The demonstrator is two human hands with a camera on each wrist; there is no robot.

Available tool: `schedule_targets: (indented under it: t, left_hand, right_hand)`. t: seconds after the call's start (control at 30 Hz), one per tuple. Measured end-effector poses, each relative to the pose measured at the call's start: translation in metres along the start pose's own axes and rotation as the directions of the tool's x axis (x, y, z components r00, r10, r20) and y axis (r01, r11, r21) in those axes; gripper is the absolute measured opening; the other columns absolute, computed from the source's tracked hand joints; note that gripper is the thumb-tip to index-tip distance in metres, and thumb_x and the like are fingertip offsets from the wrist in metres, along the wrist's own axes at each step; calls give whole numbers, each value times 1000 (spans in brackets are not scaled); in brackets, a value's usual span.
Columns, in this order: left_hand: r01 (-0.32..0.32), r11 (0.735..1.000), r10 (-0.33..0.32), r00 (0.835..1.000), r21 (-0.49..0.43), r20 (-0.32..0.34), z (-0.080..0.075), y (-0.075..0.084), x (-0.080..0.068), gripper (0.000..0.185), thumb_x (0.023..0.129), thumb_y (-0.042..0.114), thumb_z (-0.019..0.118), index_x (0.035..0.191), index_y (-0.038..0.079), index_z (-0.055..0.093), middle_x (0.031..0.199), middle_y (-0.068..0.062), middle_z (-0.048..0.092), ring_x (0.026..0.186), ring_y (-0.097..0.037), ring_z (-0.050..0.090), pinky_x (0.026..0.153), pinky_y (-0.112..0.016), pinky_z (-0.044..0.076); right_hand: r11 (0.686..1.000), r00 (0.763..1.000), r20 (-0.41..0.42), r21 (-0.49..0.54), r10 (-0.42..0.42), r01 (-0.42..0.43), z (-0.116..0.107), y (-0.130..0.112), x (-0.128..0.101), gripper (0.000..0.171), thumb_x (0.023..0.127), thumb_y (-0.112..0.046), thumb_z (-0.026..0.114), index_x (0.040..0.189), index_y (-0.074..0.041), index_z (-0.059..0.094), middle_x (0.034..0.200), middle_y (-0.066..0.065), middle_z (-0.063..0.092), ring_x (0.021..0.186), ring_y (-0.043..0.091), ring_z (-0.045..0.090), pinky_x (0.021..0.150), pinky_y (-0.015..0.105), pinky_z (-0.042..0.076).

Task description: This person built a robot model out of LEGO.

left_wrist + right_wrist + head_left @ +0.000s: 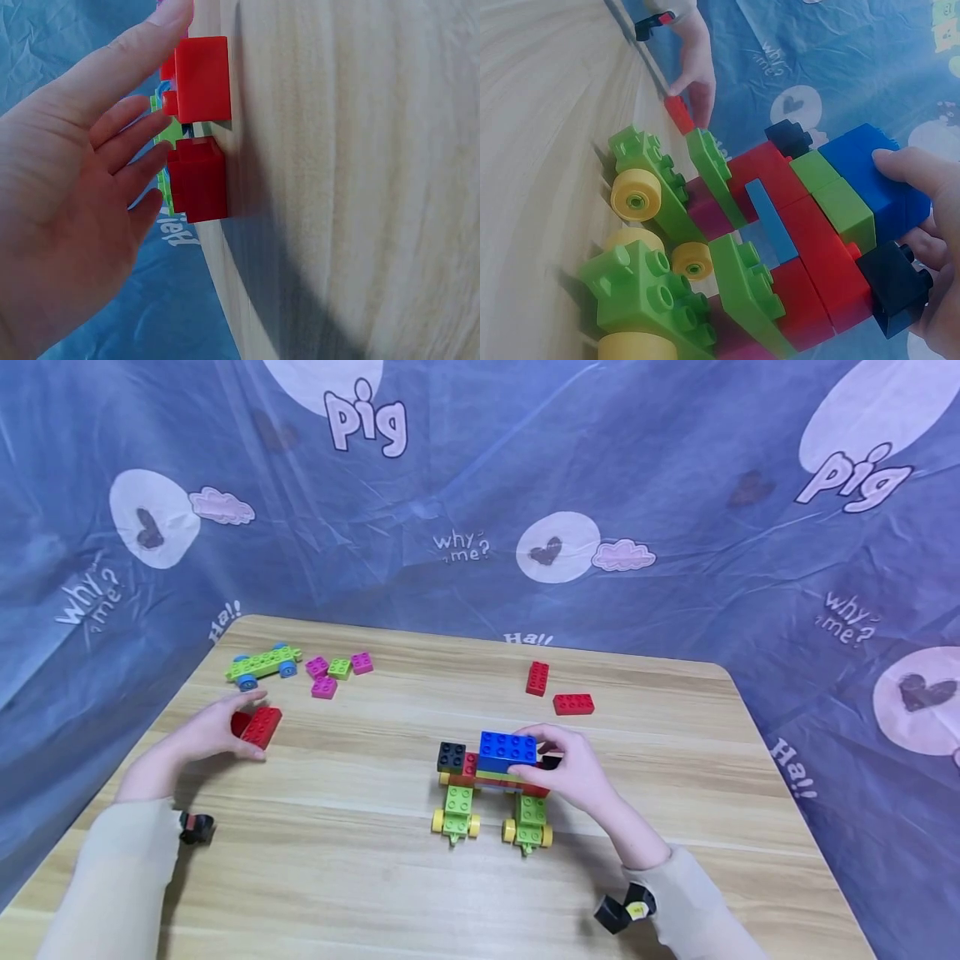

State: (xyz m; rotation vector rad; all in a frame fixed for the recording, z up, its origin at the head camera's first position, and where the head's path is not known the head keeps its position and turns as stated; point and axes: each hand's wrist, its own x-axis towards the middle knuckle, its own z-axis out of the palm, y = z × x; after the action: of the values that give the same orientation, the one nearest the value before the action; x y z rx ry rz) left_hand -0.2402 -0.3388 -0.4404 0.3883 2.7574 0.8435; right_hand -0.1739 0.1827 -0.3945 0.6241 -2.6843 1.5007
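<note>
The person is wearing a long-sleeved top in a pale cream-beige fabric, and both sleeves are reaching down to the wrists. The left hand [213, 731] and the right hand [573, 772] are bare, wearing no gloves or rings. At about seven o'clock from the left hand, a small black device with a red marking [197, 827] is sitting at the wrist. At about five o'clock from the right hand, a similar black device with a yellowish-white patch [626, 907] is sitting at the cuff.

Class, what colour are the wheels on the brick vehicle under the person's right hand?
Yellow. The wheels show best in the right wrist view, beneath the green chassis pieces.
</note>
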Motion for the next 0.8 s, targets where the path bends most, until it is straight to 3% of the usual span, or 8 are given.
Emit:
schedule_targets:
  t: [0.43,0.8]
  left_hand:
    - [16,997,-20,998,73,57,-1,-3,2,101,66,25,90,139,-16,35,133,-40,45,115,-50,48,96,-64,41]
    - [4,995,-9,998,100,56,-1,0,6,91,67,21,89,136,-13,42,122,-36,54,101,-40,55,85,-52,48]
  right_hand:
    - [1000,1000,2,-2,-4,4,0,-2,-1,34,78,-14,82,109,-6,71,107,8,73,89,18,65,82,40,56]
    - [1000,1000,3,2,-8,8,0,-2,-1,33,78,-14,81,109,-6,71,108,8,73,91,16,65,82,40,57]
